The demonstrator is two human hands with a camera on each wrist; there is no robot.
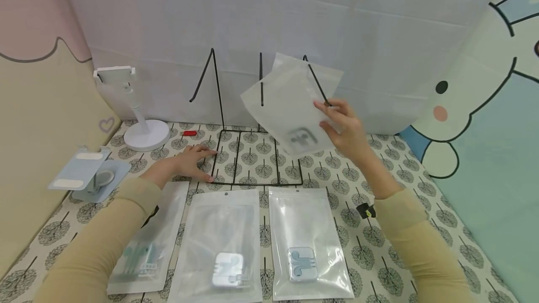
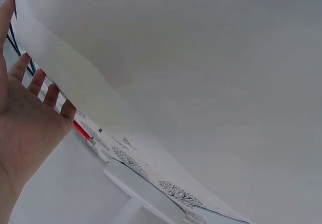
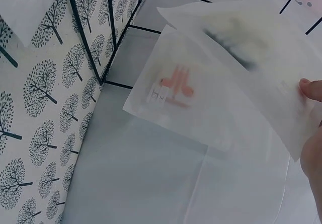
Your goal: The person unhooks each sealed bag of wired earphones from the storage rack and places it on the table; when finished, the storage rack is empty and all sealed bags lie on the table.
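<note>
Fingers and thumb pinched together, the right hand (image 1: 347, 129) grips a frosted zip bag (image 1: 282, 106) by its right edge, up above the black wire rack (image 1: 257, 184); a dark earphone shape shows through near its bottom. Behind it, overlapping, comes a second frosted bag (image 3: 183, 95) with reddish earphones. And look at the obstacles: the middle prong (image 1: 262, 92) and right prong (image 1: 316, 80) both cross in front of the plastic; whether either one threads a hole, I can't tell. Down low, the left hand (image 1: 188, 162) is spread and relaxed, grasping nothing, fingertips at the rack's left base wire.

Across the front lie three more bags on the tree-print tablecloth (image 1: 370, 265): the left bag (image 1: 162, 228), partly under the left sleeve (image 1: 97, 233), then the middle bag (image 1: 219, 233) and right bag (image 1: 305, 228), each showing cased earphones. Off to the left, a white phone stand (image 1: 142, 123), a light-blue folding stand (image 1: 90, 172) and a red stick (image 1: 190, 133).
</note>
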